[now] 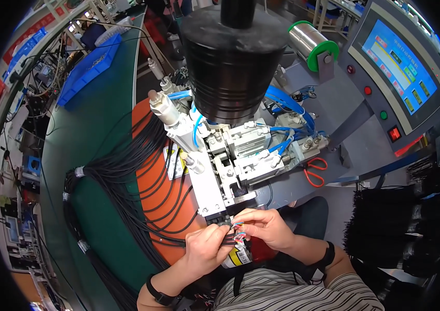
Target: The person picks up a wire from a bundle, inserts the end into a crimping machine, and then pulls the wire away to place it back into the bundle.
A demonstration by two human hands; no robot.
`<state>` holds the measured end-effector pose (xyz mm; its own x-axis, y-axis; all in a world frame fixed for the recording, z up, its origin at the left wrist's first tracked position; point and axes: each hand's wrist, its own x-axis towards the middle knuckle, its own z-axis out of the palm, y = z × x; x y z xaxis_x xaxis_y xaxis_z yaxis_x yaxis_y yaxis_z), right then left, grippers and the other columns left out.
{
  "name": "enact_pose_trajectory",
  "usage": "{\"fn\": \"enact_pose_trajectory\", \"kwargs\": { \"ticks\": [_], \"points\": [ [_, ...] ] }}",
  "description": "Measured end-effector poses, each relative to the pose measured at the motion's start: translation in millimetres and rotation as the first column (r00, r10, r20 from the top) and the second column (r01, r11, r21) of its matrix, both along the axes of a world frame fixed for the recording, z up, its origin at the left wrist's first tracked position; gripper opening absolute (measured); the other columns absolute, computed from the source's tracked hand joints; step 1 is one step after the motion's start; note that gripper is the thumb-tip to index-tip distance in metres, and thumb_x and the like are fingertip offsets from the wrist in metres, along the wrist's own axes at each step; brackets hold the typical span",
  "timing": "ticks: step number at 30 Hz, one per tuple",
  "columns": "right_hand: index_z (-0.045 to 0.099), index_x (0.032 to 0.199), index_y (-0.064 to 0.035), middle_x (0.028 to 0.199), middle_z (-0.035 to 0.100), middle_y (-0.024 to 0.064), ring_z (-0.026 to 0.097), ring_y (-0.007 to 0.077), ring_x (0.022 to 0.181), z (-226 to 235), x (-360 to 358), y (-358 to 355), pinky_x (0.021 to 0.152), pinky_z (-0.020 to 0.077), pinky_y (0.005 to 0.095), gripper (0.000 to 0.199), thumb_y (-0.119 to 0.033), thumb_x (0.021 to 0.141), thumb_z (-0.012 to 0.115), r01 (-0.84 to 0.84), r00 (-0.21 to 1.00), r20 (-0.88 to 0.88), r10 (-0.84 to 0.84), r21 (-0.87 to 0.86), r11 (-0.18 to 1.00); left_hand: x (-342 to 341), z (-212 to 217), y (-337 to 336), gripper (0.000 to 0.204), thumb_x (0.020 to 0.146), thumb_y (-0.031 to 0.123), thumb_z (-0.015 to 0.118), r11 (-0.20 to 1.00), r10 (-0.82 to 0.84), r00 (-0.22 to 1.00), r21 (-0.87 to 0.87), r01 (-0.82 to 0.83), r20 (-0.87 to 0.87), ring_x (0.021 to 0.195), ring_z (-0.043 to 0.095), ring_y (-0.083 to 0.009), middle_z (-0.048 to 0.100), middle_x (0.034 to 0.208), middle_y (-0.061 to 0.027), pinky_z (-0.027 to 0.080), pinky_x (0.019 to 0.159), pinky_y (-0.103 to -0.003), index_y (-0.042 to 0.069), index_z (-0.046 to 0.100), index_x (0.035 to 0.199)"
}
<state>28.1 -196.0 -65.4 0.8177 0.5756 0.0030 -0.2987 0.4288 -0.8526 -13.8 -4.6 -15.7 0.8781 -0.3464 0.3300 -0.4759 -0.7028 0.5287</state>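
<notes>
Cables with slim black jackets and multicoloured wire ends [240, 237], just in front of silvery metal machine [251, 147]. Clamps the jackets in left hand [204, 248], grip closed around them; pinches the wire ends in right hand [270, 229], grip together. Beside machine, on grey surface [284, 196]: red-handled scissors [315, 169].

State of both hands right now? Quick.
Left hand: closed, holding black cables.
Right hand: closed, thumb and fingers pinching thin coloured wires.
</notes>
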Motion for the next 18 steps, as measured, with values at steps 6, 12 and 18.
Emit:
{"fn": "enact_pose_trajectory", "kwargs": {
  "ticks": [6, 12, 18],
  "points": [
    [0.068, 0.109, 0.0026, 0.106, 0.065, 0.0082, 0.063, 0.0091, 0.078, -1, 7, -6, 0.064, 0.0509, 0.022, 0.017, -0.001, 0.094, 0.06, -0.071, 0.997, 0.002, 0.071, -0.051, 0.996, -1, -7, 1, 0.035, 0.07, 0.015, 0.079, 0.997, -0.019, 0.999, -0.069, 0.015, -0.049, 0.058, 0.061, -0.0233, 0.057, 0.072, -0.0073, 0.047, 0.049, -0.033, 0.002, 0.062, 0.098],
    [0.065, 0.087, 0.0011, 0.087, 0.062, 0.007, 0.06, 0.0124, 0.061, 21, 18, -8, 0.054, 0.0483, 0.0248, 0.005, -0.002, 0.086, 0.068, 0.258, 0.765, 0.631, 0.131, -0.485, 0.835, -6, 0, -2, 0.029, 0.076, 0.014, 0.071, 0.97, -0.082, 0.997, 0.231, 0.078, 0.01, 0.057, 0.059, -0.02, 0.058, 0.076, -0.005, 0.046, 0.051, -0.032, 0.001, 0.063, 0.1],
    [0.059, 0.076, -0.0032, 0.079, 0.057, 0.0077, 0.06, 0.0217, 0.058, 22, 17, -1, 0.052, 0.0495, 0.0317, 0.012, -0.009, 0.081, 0.069, 0.571, 0.454, 0.844, 0.284, -0.521, 0.635, -4, 2, -3, 0.041, 0.075, 0.008, 0.061, 0.934, -0.042, 0.996, 0.356, 0.013, 0.073, 0.069, 0.058, -0.019, 0.059, 0.088, -0.0059, 0.048, 0.06, -0.031, -0.003, 0.063, 0.114]
  ]
}}
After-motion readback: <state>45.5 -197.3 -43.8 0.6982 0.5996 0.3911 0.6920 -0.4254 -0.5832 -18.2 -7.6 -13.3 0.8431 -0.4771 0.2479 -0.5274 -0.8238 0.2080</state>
